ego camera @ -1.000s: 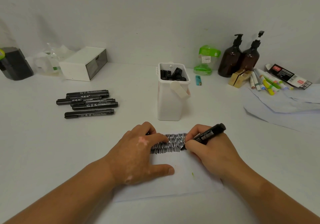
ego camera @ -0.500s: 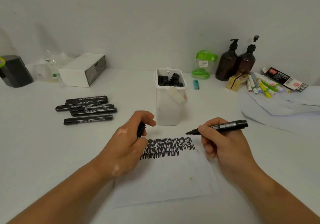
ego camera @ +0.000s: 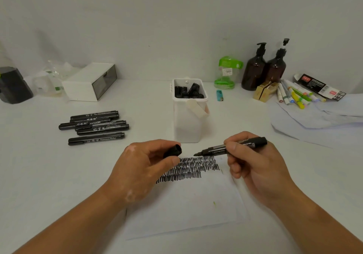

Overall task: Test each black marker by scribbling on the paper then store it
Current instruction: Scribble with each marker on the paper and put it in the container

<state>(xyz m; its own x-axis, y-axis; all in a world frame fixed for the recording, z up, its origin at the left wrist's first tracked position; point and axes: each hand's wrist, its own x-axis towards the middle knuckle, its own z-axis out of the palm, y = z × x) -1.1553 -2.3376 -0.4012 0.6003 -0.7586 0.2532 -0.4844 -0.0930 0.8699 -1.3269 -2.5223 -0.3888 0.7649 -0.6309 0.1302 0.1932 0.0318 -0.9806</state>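
I am watching through the head camera, and I am judging that the step in hand is capping. The right hand [ego camera: 261,167] is pinching the uncapped black plastic marker [ego camera: 233,148] between thumb and forefinger, at about 3 o'clock from the black scribble patch [ego camera: 192,168]. The marker is lying almost level, its tip pointing toward 9 o'clock and hanging just above the top edge of the white sheet of paper [ego camera: 186,210]. The left hand [ego camera: 143,167] is holding the small round black cap [ego camera: 173,151] between thumb and forefinger. The cap's open mouth is facing 3 o'clock, near the tip but apart from it.

To do this well, I am advising to bring mouth and tip onto one line, to push straight until the cap is sitting firmly, and to keep the wet tip away from the skin. After that the marker is belonging in the tall white plastic tub [ego camera: 188,124] at 12 o'clock, where dark marker ends are showing.

The left hand is covering the left end of the scribbles and that edge of the paper. How full the tub is, I cannot tell. The print on the capped black markers [ego camera: 94,127] lying at 10 o'clock is too small for reading.
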